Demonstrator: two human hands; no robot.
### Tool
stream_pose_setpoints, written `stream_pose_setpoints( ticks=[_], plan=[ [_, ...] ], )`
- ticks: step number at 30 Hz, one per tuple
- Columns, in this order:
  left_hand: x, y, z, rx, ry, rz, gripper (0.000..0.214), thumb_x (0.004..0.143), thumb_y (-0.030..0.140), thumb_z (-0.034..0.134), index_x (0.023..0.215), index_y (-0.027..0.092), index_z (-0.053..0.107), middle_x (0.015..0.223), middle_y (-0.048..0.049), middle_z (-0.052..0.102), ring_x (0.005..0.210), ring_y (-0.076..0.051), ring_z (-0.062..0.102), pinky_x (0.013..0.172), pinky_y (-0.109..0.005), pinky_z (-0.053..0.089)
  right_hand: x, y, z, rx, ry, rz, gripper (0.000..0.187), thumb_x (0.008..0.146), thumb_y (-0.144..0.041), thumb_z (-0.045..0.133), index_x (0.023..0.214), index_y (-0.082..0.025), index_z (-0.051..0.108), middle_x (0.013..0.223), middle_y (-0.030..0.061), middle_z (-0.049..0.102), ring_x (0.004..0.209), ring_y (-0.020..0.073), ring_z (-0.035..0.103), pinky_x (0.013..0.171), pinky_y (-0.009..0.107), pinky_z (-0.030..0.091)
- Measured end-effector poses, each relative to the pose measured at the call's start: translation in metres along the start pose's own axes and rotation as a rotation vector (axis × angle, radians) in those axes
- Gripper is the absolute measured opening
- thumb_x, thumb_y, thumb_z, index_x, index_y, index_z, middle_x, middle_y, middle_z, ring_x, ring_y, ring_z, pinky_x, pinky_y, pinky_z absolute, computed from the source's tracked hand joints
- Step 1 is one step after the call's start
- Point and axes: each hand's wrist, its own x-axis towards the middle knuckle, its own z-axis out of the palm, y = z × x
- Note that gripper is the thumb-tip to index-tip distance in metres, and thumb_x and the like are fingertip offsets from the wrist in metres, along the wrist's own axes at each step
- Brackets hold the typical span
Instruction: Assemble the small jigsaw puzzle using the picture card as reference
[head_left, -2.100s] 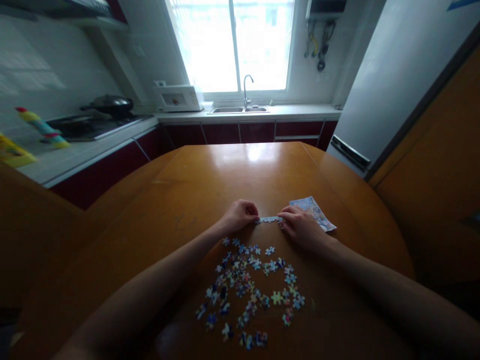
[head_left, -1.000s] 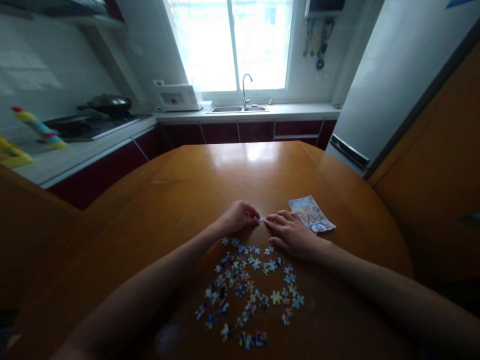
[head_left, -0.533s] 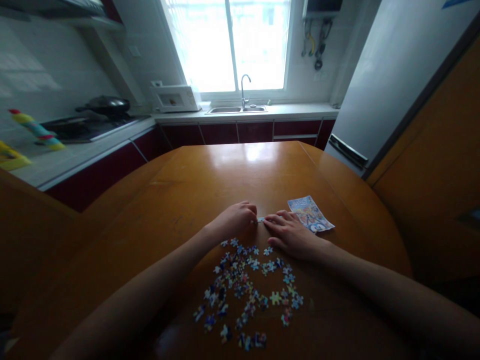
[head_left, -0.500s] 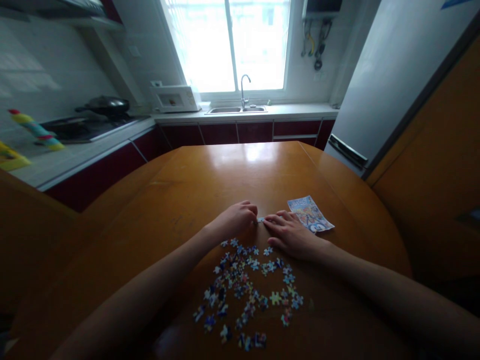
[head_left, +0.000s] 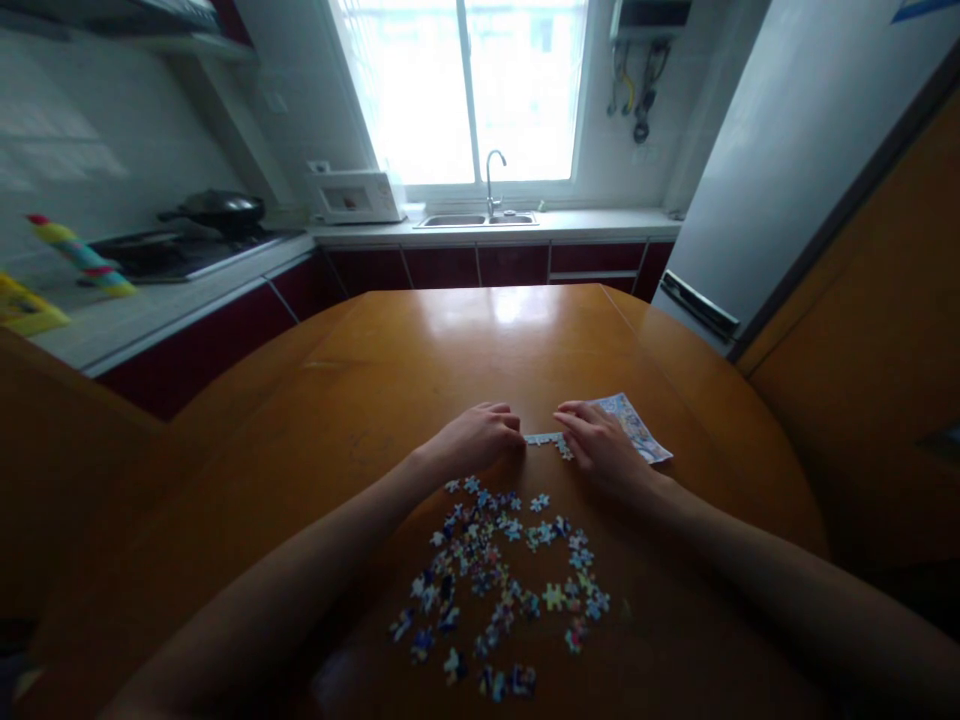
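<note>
A short strip of joined jigsaw pieces (head_left: 541,439) lies on the wooden table between my two hands. At its left end, the curled fingers of my left hand (head_left: 484,438) are closed on a puzzle piece, mostly hidden behind them. My right hand (head_left: 604,448) hovers over the strip's right end, fingers stretched out and holding nothing visible; it covers part of the strip. Under and beyond that hand lies a printed picture sheet (head_left: 640,430), partly covered. Many loose puzzle pieces (head_left: 487,570) are scattered nearer to me, below both hands.
The wooden table (head_left: 450,350) has a rounded outline. Past it run a counter with a sink (head_left: 450,220), a microwave (head_left: 356,197) and a stove with a wok (head_left: 223,212). A fridge (head_left: 757,170) stands at the right.
My right hand has lifted off the strip and shifted a little right, its fingers closer together, so more of the joined pieces shows. My left hand stays at the strip's left end.
</note>
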Motion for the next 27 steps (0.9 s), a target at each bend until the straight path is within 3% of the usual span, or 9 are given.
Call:
stream_pose_setpoints(
  ticks=[4, 8, 12, 15, 21, 27],
  plan=[
    [-0.001, -0.001, -0.001, -0.025, -0.014, -0.024, 0.018, 0.094, 0.017, 0.059, 0.096, 0.026, 0.075, 0.090, -0.0014, 0.070, 0.085, -0.017, 0.059, 0.080, -0.029, 0.045, 0.000, 0.008, -0.003, -0.018, -0.067, -0.008, 0.033, 0.092, -0.013, 0.051, 0.118, -0.020, 0.069, 0.118, 0.0113, 0.065, 0.111, 0.0263, 0.055, 0.095, 0.043, 0.045],
    [-0.002, -0.004, 0.003, -0.057, 0.006, -0.085, 0.024, 0.093, 0.013, 0.056, 0.104, 0.024, 0.075, 0.092, -0.0038, 0.070, 0.080, -0.015, 0.061, 0.076, -0.027, 0.046, -0.003, 0.004, -0.005, -0.055, -0.141, -0.062, 0.029, 0.094, -0.020, 0.055, 0.117, -0.024, 0.070, 0.118, 0.0096, 0.065, 0.109, 0.0263, 0.054, 0.095, 0.044, 0.044],
    [-0.004, -0.015, 0.006, -0.263, 0.065, -0.214, 0.024, 0.093, 0.016, 0.056, 0.106, 0.021, 0.075, 0.091, -0.0055, 0.069, 0.076, -0.013, 0.062, 0.071, -0.024, 0.047, -0.004, -0.001, -0.007, -0.081, -0.184, -0.082, 0.030, 0.094, -0.024, 0.056, 0.122, -0.024, 0.067, 0.120, 0.0104, 0.064, 0.112, 0.0275, 0.053, 0.098, 0.045, 0.042],
    [-0.007, -0.026, 0.007, -0.439, 0.024, -0.275, 0.018, 0.092, 0.023, 0.061, 0.100, 0.020, 0.077, 0.091, -0.0059, 0.069, 0.072, -0.012, 0.061, 0.067, -0.023, 0.047, -0.003, 0.002, -0.013, -0.068, -0.199, -0.056, 0.038, 0.092, -0.025, 0.059, 0.129, -0.020, 0.062, 0.123, 0.0127, 0.063, 0.115, 0.0282, 0.052, 0.098, 0.043, 0.042],
    [-0.012, -0.034, 0.010, -0.658, -0.035, -0.297, 0.019, 0.082, 0.033, 0.076, 0.096, 0.020, 0.079, 0.088, -0.0044, 0.067, 0.070, -0.011, 0.060, 0.061, -0.021, 0.045, 0.000, 0.009, -0.028, -0.050, -0.275, -0.085, 0.032, 0.087, -0.030, 0.069, 0.117, -0.020, 0.068, 0.118, 0.0118, 0.064, 0.111, 0.0290, 0.053, 0.097, 0.044, 0.042],
    [-0.013, -0.036, 0.018, -0.677, 0.002, -0.276, 0.018, 0.084, 0.033, 0.074, 0.096, 0.021, 0.079, 0.086, -0.0032, 0.063, 0.071, -0.011, 0.059, 0.062, -0.021, 0.045, 0.001, 0.010, -0.024, -0.060, -0.269, -0.064, 0.024, 0.087, -0.029, 0.070, 0.110, -0.020, 0.071, 0.114, 0.0112, 0.064, 0.108, 0.0278, 0.054, 0.094, 0.042, 0.043]
  ],
)
